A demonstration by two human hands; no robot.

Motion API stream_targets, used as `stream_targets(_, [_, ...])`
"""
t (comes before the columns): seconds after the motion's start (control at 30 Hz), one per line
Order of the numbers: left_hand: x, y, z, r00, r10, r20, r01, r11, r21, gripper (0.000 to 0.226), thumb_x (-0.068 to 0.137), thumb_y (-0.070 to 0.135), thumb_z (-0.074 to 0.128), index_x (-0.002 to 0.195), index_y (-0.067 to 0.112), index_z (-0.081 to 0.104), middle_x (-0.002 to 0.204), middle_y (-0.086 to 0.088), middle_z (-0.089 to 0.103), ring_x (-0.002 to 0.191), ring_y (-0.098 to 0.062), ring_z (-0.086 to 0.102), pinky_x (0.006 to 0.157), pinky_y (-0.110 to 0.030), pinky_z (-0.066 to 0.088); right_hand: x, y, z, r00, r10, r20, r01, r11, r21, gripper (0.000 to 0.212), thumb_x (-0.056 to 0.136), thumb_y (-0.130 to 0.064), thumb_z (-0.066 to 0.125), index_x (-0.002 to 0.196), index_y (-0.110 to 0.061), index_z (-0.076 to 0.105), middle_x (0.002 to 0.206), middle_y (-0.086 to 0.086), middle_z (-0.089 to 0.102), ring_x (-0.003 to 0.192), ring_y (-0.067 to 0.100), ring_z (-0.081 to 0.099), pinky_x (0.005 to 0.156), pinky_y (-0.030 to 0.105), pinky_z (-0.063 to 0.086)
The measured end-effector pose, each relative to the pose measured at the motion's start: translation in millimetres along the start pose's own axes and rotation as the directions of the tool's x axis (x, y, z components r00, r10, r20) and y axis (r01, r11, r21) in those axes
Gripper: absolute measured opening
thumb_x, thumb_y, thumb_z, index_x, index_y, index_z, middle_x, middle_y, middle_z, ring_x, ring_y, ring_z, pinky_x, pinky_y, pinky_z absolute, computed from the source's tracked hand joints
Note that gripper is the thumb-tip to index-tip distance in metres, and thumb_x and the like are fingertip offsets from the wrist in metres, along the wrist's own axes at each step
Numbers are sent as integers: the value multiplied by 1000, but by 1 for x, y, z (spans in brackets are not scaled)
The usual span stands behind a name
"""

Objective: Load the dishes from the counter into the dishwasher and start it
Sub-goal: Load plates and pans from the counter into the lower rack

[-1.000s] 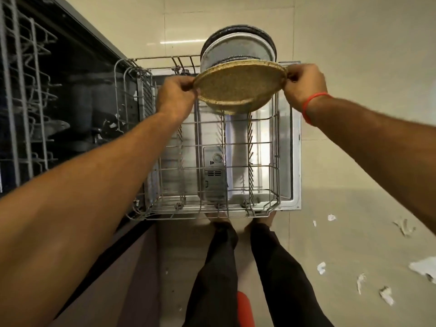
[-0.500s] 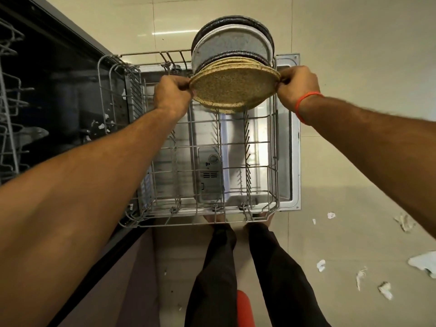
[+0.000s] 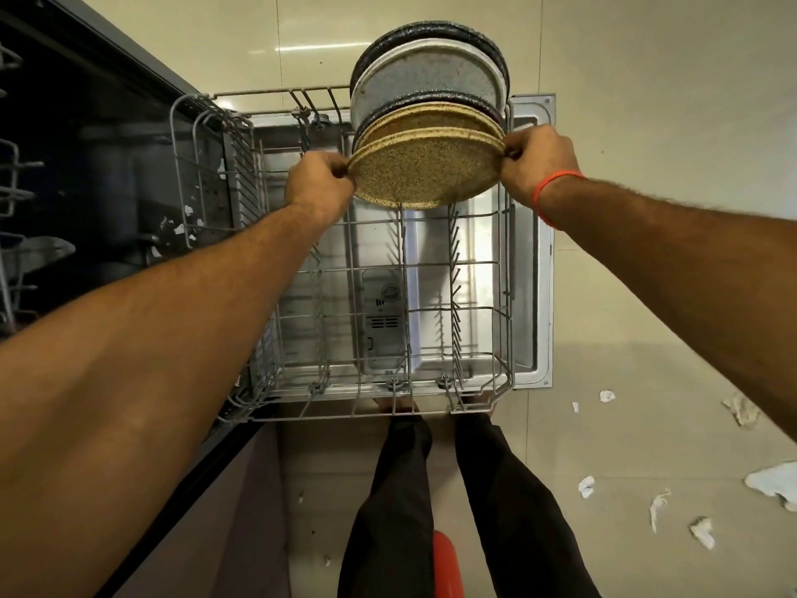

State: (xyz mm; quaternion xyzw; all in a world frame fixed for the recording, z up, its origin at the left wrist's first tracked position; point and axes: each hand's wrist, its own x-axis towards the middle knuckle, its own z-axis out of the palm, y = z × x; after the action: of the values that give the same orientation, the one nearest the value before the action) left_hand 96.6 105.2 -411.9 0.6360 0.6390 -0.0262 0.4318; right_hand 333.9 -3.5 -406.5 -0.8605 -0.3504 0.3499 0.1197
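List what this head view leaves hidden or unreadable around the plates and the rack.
- Lower rims of the standing plates: covered by the tan speckled plate, so their slots cannot be seen.
- Fingers of the left hand and right hand: curled behind the plate's rim.
- Markings on the detergent dispenser: too small, crossed by the lower rack wires.
- Dishwasher interior: dark.
- Upper rack: cut off by the left edge.

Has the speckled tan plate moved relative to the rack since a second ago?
Yes. The tan plate, held by both hands, has gone down and back toward the stacked plates at the rack's far end.
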Motion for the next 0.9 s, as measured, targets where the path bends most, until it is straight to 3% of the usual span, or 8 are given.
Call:
stream_targets(0.1, [4, 0, 5, 999, 6, 42, -7, 1000, 24, 21, 100, 19, 63, 119, 18, 72, 109, 4, 71, 96, -10, 63, 69, -15, 42, 0, 2, 5, 1000, 3, 27, -2, 1000, -28, 27, 93, -16, 59, 114, -20, 74, 108, 9, 73, 101, 29, 67, 97, 45, 55])
stream_targets(0.27, [11, 1, 11, 997, -10, 70, 6, 999, 54, 26, 100, 25, 65, 125, 19, 70, 115, 2, 71, 104, -14, 65, 82, -24, 47, 2, 5, 9, 999, 12, 39, -10, 998, -56, 26, 92, -21, 60, 115, -21, 72, 107, 10, 72, 100, 32, 67, 96, 47, 55])
stream_targets(0.47, [9, 5, 14, 996, -31, 79, 29, 999, 34, 34, 99, 25, 66, 132, 18, 65, 122, 2, 69, 101, -13, 63, 80, -23, 47, 2, 5, 6, 999, 7, 42, -4, 999, -50, 34, 94, -19, 62, 128, -17, 66, 120, 11, 70, 110, 32, 65, 103, 45, 51])
stream_targets(0.57, [6, 7, 11, 997, -44, 56, 43, 999, 14, 37, 97, 23, 68, 133, 20, 64, 122, 3, 69, 105, -14, 64, 88, -29, 54, 0, 2, 2, 999, -8, 53, 10, 999, -40, 39, 94, -20, 64, 132, -18, 61, 125, 10, 68, 114, 30, 64, 103, 43, 51])
stream_targets(0.67, [-2, 8, 8, 999, -36, 34, 37, 999, -23, 41, 98, 19, 66, 138, 21, 60, 124, 6, 65, 95, -7, 61, 76, -21, 51, -5, -1, -1, 999, 6, 40, -5, 1000, -16, 44, 92, -24, 66, 135, -20, 59, 127, 10, 66, 115, 29, 63, 102, 42, 51])
stream_targets(0.8, [-26, 11, 4, 1000, -27, -8, 25, 990, -142, 50, 100, 17, 63, 148, 22, 49, 138, 1, 58, 89, 1, 54, 73, -17, 48, -24, -3, -2, 999, 44, 7, -44, 996, 74, 50, 92, -26, 66, 140, -20, 54, 131, 12, 63, 120, 31, 59, 105, 41, 49])
stream_targets(0.9, [-58, 15, 3, 1000, -27, -13, 23, 970, -243, 54, 103, 20, 58, 154, 23, 40, 149, -2, 49, 110, -7, 56, 87, -20, 48, -50, -7, 1, 999, 43, -1, -43, 989, 138, 54, 94, -26, 64, 145, -20, 49, 135, 12, 61, 124, 30, 57, 108, 36, 45])
